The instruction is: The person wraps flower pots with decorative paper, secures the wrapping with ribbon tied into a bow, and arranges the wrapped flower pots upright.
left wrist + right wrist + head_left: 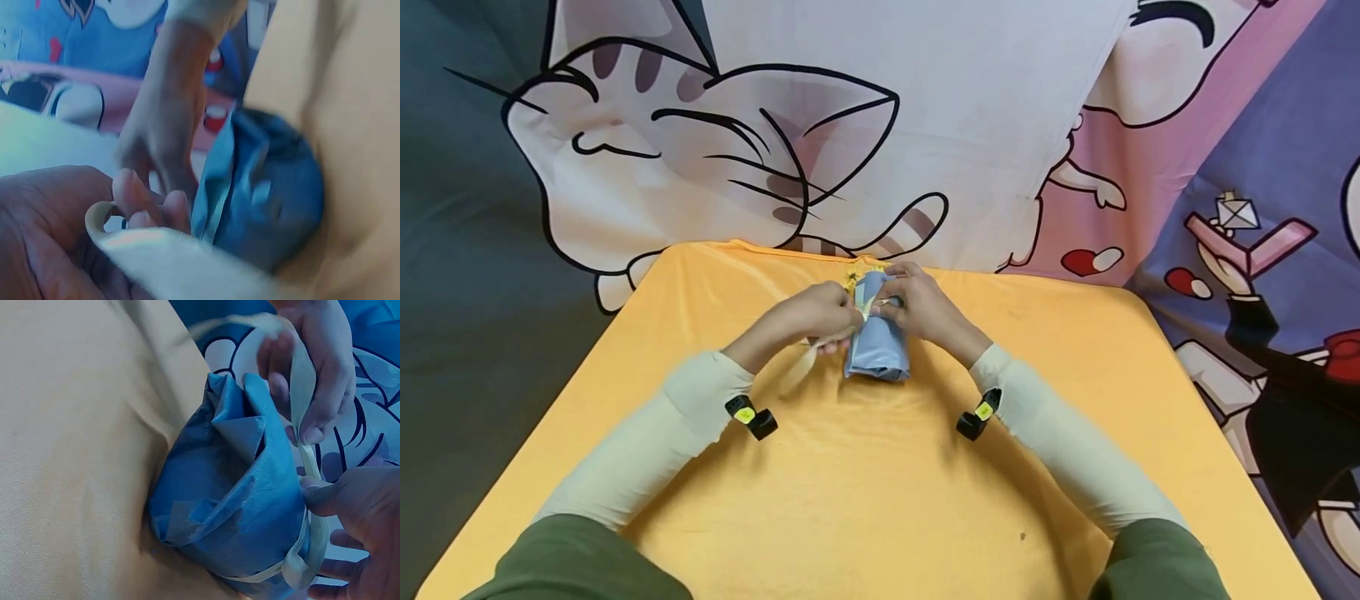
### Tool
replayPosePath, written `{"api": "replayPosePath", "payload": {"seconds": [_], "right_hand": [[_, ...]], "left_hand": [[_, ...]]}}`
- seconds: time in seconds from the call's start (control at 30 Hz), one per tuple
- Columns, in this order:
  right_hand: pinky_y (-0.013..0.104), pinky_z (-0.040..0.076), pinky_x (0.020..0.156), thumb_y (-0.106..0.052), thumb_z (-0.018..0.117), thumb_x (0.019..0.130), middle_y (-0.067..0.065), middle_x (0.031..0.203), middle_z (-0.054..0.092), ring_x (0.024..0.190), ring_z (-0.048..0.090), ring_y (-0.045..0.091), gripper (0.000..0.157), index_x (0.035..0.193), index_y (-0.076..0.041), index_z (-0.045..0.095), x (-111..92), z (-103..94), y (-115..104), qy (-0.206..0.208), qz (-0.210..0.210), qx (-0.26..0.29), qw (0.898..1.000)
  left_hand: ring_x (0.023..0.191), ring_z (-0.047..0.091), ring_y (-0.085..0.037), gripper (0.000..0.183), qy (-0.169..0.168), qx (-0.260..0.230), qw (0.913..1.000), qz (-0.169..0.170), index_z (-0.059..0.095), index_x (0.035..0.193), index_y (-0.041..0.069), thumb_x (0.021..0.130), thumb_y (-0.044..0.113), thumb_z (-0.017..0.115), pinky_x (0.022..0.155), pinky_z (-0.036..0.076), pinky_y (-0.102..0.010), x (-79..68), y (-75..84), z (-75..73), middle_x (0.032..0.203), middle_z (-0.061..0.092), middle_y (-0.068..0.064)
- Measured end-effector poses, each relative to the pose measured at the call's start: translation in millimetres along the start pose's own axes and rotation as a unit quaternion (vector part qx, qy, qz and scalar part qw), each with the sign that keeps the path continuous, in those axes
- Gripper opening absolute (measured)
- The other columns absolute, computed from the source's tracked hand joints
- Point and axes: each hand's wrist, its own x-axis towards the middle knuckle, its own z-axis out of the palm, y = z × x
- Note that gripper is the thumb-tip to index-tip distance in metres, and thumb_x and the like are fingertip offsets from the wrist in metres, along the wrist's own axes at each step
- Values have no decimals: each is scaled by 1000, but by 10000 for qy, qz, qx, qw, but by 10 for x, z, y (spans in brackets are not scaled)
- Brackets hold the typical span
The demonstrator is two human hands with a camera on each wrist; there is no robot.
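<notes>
A bouquet wrapped in blue paper (878,348) lies on the table, its folded end toward me. Small yellow flowers (852,278) peek out at its far end. A cream ribbon (303,384) runs round the wrap, with a loop at its side in the right wrist view. My left hand (820,312), left of the bouquet, grips the ribbon with curled fingers, and a loose tail trails below it. On the other side my right hand (922,305) pinches the ribbon against the paper between thumb and finger. The flowers are partly hidden behind the hands.
A yellow cloth (850,483) covers the table, whose far edge is just beyond the bouquet. Behind it hangs a cartoon-printed backdrop (985,133). Black wrist cameras (752,418) sit on both forearms.
</notes>
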Motion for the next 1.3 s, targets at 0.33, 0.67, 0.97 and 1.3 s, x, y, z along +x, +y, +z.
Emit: {"api": "replayPosePath", "payload": {"seconds": [0.33,0.67,0.97,1.3], "right_hand": [[50,60,100,-10,74,109,16,122,78,120,69,32,12,113,-4,84,50,-90,3,-225,24,182,9996],[48,60,95,-8,72,110,16,118,77,113,69,32,11,113,-4,82,81,-148,-29,-499,-223,9,9985],[47,60,95,1,65,108,18,117,78,109,69,33,19,116,-2,82,86,-171,-28,-626,-369,-149,9972],[47,58,96,2,65,108,17,112,78,106,68,32,17,112,-2,81,85,-184,-51,-711,-435,-182,9964]], "left_hand": [[53,68,-13,37,-309,-374,9981,383,71,81,5,114,18,63,57,66,-32,-168,228,422,67,68,-3],[66,79,-17,26,-978,-1551,9830,-48,73,107,-6,117,13,58,72,72,-37,-202,184,991,83,77,-14],[87,77,-21,36,-1097,-3417,9334,27,67,136,-8,121,21,51,101,69,-47,78,200,1412,103,68,-10],[90,79,-20,30,-733,-4370,8965,46,67,133,3,123,23,47,106,65,-51,305,302,1754,100,75,-4]]}}
